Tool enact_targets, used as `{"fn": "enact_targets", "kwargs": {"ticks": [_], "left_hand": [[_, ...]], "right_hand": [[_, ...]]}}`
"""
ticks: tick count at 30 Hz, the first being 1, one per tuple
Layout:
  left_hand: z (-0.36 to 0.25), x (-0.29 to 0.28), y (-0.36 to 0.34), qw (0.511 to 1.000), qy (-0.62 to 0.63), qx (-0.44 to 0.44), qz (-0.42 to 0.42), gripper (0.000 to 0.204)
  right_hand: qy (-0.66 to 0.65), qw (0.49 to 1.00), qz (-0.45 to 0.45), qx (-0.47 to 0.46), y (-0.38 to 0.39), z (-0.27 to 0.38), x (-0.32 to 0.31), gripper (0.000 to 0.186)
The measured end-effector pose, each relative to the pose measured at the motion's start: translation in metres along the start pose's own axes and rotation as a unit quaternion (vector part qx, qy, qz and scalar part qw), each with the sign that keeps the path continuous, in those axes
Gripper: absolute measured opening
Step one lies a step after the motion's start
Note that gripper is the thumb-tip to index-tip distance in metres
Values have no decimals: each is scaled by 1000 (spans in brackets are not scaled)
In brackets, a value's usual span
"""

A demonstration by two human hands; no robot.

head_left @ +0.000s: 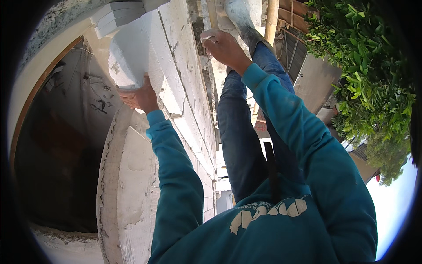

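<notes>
My left hand [140, 94] grips the near end of a white lightweight building block [127, 57], thumb on its side and fingers around the lower edge. This block rests at the top of a wall of pale blocks [182, 48], and its near end looks rough and chipped. To the right of the wall, my right hand [228, 52] is closed around a small whitish chunk [210, 35]. The chunk is partly covered by the fingers, and its exact kind cannot be made out. Both hands are bare, with teal sleeves behind them.
More white blocks [118, 17] are stacked beyond the held block. A dark opening [61, 154] with a curved-looking edge lies left of the wall. My legs in jeans [239, 127] stand on a narrow support beside a bamboo pole [271, 22]. Leafy branches [365, 61] hang at right.
</notes>
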State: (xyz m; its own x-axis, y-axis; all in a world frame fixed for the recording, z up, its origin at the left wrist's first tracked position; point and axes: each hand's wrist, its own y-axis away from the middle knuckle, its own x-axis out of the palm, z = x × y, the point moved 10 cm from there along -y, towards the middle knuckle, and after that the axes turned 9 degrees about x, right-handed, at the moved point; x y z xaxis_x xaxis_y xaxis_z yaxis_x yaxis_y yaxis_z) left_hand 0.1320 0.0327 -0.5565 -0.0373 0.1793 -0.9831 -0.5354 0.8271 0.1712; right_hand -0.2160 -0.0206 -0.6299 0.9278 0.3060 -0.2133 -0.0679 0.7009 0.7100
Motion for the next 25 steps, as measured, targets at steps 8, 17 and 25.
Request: {"fn": "enact_targets", "kwargs": {"ticks": [8,17,25], "left_hand": [[-8,-12,4,998,11,-60,2,123],[-17,-23,12,997,-11,-19,-80,126],[-14,-23,18,989,6,-54,-135,124]], "right_hand": [[195,974,94,-71,-108,20,36,36],[241,920,214,-222,-247,71,49,36],[136,823,426,-351,-212,207,119,55]]}}
